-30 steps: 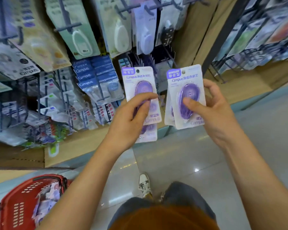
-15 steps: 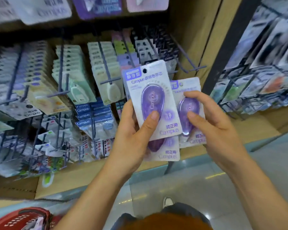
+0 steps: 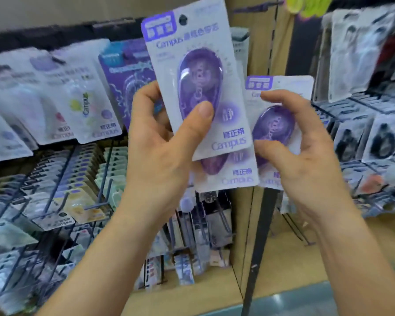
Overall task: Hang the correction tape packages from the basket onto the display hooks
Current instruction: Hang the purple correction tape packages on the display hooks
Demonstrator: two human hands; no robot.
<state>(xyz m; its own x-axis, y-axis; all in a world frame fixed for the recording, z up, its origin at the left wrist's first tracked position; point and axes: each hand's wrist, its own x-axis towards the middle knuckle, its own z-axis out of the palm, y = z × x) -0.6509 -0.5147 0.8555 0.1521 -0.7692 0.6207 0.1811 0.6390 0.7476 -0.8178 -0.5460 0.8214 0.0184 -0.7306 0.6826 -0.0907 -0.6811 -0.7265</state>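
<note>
Holding three purple tape cards up to the rack

I saw the left grip (image 3: 160, 142) closed on two correction tape packages, held fanned. The front package (image 3: 192, 65) was raised high before the shelf with the thumb pressed on its blister. A second package (image 3: 237, 176) sat tucked behind and below it. The right grip (image 3: 306, 156) pinched a third package (image 3: 290, 85) by its blister, just beside the others. None was on a hook yet, and the basket was out of my view.

Each was a flat white card with a purple corner label, "Campus" print, and a clear domed blister over a purple teardrop-shaped dispenser. The front one showed a dark hang hole (image 3: 183, 19) near its top edge.

I judged them light and fairly stiff, though the thin card would bend if squeezed at a corner, and the glossy blister looked slippery. I would have taken each by the lower card edges, leaving the hole free to slide onto one of the display hooks (image 3: 105, 190).
</note>
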